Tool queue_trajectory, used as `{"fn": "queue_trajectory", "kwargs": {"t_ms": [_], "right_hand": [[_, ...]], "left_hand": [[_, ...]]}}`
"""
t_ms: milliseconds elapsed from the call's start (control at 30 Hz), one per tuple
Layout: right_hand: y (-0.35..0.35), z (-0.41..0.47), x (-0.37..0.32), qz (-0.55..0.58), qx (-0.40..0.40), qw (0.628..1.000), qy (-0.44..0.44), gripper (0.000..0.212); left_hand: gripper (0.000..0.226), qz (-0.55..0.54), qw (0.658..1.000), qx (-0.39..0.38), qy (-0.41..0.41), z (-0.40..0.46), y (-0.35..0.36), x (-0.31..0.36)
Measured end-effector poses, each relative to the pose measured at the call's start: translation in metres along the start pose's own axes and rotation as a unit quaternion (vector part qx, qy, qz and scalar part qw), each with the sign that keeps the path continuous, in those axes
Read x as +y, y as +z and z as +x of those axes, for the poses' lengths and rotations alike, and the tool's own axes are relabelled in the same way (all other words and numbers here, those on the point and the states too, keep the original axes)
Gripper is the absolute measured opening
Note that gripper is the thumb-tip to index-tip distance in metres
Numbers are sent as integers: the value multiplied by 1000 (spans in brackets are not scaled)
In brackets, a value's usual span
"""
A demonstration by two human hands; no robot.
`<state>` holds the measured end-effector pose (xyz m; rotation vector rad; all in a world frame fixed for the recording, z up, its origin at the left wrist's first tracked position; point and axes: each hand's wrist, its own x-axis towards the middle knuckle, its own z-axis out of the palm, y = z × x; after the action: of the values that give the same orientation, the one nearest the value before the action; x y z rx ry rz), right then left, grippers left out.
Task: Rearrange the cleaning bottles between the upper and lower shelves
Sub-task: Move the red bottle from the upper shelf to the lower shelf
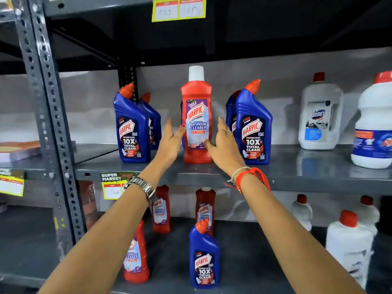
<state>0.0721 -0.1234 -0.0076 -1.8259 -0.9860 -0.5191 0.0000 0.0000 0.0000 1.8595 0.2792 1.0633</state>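
- Left hand [169,143]: grip released, fingers spread, thumb tip at the left edge of the tall red plastic bottle with white cap [196,115]; silver metal watch [142,188] on the wrist.
- Right hand [222,145]: grip released, palm just right of the same bottle, thumb touching its lower front; rings on two fingers, red thread bands [253,178] at the wrist.
- Red bottle: upright on the grey metal upper shelf [297,172], between the two grips. Label reads "HARPIC BATHROOM CLEANER 10X".
- Blue angled-neck bottle with red cap [131,126], left of the left grip: "HARPIC POWER PLUS 10X TOTAL CLEAN".
- Matching blue bottle [254,126], right of the right grip: same wording, plus "5 MIN".
- White jug with red cap [320,115], far right: "Domex".
- Lower shelf [244,251], beneath the forearms: red Harpic bathroom cleaner bottles [204,209] and one blue Harpic bottle [204,257].
- Shelf-edge tag [112,183]: "SUPER MARKET".
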Motion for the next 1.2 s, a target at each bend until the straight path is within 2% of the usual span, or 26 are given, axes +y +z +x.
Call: {"fn": "queue_trajectory", "kwargs": {"t_ms": [100, 200, 300, 533, 733, 867, 967, 1067, 1200], "right_hand": [[13, 15, 2, 73, -58, 992, 87, 51], [20, 25, 9, 99, -53, 985, 133, 38], [24, 26, 12, 122, -29, 983, 135, 40], [9, 6, 11, 206, -18, 972, 113, 46], [-29, -40, 0, 237, -6, 971, 35, 41], [-56, -77, 5, 224, 33, 974, 4, 47], [-65, -109, 21, 231, 29, 972, 21, 50], [-61, -148, 48, 251, 16, 967, 43, 47], [-42, -208, 99, 218, -2, 971, 102, 47]], "left_hand": [[43, -108, 988, -21, -109, 14, 4, 0], [33, -148, 976, -64, -144, 18, 7, -3], [32, -111, 986, -61, -112, 18, 6, -4], [28, -115, 992, -34, -43, -3, 3, -2], [30, -116, 993, -10, -6, -47, 11, 20], [32, -172, 984, -14, 33, -89, 21, 34], [29, -204, 977, -30, 55, -121, 34, 22], [31, -217, 974, -50, 43, -154, 52, -11], [33, -181, 978, -99, -24, -195, 76, -78]]}}
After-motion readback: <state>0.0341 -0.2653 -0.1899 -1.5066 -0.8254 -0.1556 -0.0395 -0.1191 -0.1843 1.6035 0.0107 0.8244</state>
